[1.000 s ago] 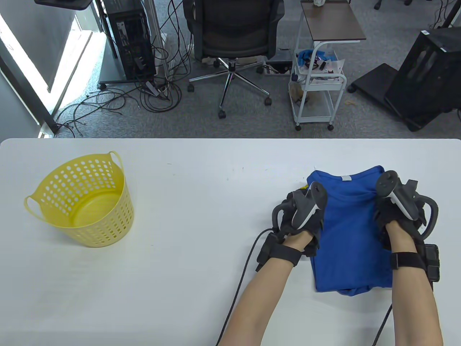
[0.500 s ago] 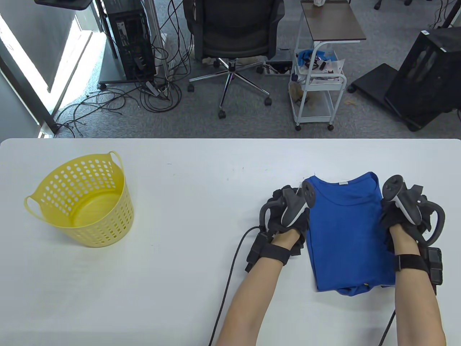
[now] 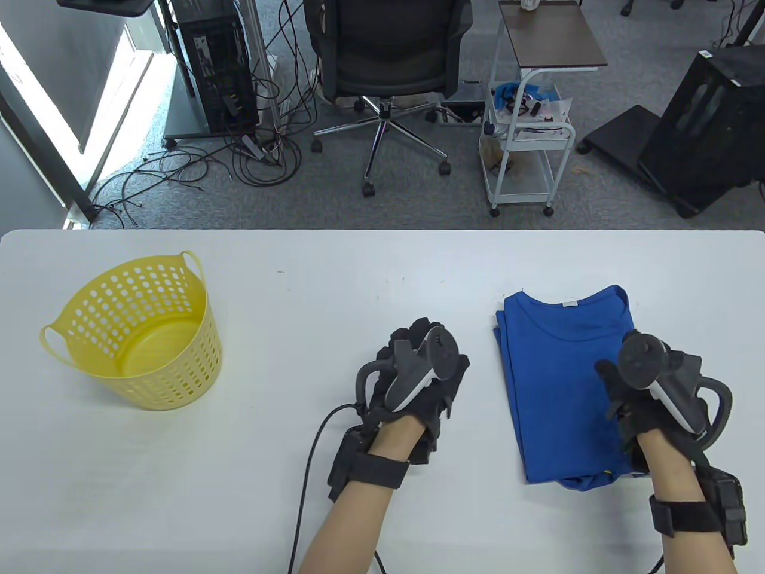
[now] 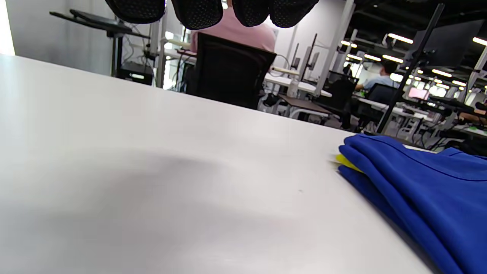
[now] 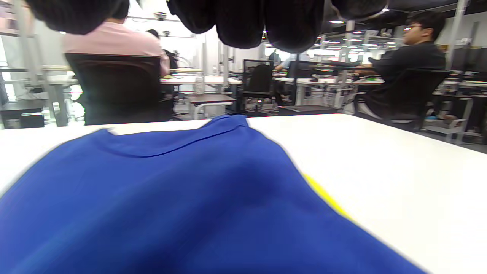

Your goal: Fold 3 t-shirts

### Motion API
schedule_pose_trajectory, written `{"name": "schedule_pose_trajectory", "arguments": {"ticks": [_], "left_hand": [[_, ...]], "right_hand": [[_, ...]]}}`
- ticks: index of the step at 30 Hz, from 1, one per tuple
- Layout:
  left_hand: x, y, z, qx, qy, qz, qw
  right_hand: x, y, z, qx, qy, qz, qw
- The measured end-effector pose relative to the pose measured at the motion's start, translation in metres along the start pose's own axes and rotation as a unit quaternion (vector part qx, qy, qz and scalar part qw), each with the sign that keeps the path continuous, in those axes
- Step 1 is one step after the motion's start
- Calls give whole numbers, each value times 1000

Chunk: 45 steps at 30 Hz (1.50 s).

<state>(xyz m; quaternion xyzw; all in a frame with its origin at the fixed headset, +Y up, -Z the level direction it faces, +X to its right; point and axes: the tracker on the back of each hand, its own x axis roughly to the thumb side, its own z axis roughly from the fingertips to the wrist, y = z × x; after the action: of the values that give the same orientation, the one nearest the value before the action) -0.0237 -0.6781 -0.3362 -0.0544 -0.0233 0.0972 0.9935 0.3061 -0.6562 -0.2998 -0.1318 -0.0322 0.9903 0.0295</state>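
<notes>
A blue t-shirt point(image 3: 565, 376) lies folded into a tall rectangle on the right of the white table point(image 3: 311, 281), collar at the far end. It also shows in the left wrist view point(image 4: 422, 190) and the right wrist view point(image 5: 159, 190), with a thin yellow strip point(image 5: 323, 196) under its edge. My left hand point(image 3: 418, 347) hovers or rests palm down over bare table left of the shirt, holding nothing; its fingertips point(image 4: 198, 11) hang free. My right hand point(image 3: 621, 388) is over the shirt's right near side, fingers point(image 5: 247, 23) spread and holding nothing.
A yellow perforated basket point(image 3: 179, 382) stands empty at the table's left. A black cable point(image 3: 311, 442) runs from my left wrist across the near table. Beyond the far edge are an office chair point(image 3: 388, 54) and a white cart point(image 3: 526, 137).
Both hands have let go of the shirt's far corners and drawn back. The left hand moved left and off the shirt; the right hand moved nearer, over the shirt's right side. The shirt lies flat.
</notes>
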Motion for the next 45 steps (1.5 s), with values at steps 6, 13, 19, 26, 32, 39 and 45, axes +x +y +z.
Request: {"name": "schedule_pose_trajectory", "arguments": {"ticks": [6,13,19,26,32,39,45], "left_hand": [[-69,16,28,16,8,-28,999],[-138,1,48,-37,-17,-29,999],[-168,-21,51,-65,1,-47,997],[-199,-33,60,-48,10,-59,997],[-208,-35,63,-59,29,-51,997],[-207,-35,63,-61,33,-51,996],[-207,-38,61,-74,34,-53,995]], "right_hand": [[35,12,38,14,-87,-3,996],[71,44,52,44,-169,-7,985],[82,69,55,36,-197,-26,979],[77,74,60,33,-209,0,977],[70,72,58,42,-207,-17,977],[65,68,62,31,-217,-40,975],[65,66,65,24,-225,-45,973]]}}
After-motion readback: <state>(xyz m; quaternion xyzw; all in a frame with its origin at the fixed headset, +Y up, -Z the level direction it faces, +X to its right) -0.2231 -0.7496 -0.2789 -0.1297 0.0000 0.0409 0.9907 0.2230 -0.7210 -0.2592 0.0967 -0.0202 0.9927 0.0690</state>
